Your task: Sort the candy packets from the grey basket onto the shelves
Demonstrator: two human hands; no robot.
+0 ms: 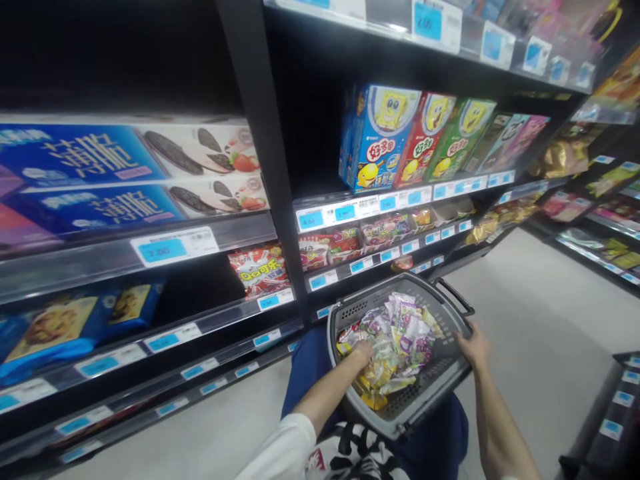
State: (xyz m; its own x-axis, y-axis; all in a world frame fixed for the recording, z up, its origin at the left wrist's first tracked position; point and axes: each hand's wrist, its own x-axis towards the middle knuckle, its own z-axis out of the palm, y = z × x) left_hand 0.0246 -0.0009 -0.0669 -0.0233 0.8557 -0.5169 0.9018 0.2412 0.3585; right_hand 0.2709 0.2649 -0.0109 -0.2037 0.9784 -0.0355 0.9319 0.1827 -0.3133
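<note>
A grey plastic shopping basket rests tilted on my lap, over dark blue trousers. Inside it lies a heap of small wrapped snack packets, mostly purple and white, with yellow ones towards the near side. My left hand reaches into the basket at its left part, touching the packets; its fingertips are hidden among them. On the basket's right rim, near the folded black handle, my right hand grips the edge, thumb on the inner side.
Dark shelves with blue price tags rise in front and to the left. They hold blue biscuit boxes, colourful cartoon snack boxes and a red candy bag. Pale floor runs along the right, with another shelf corner at lower right.
</note>
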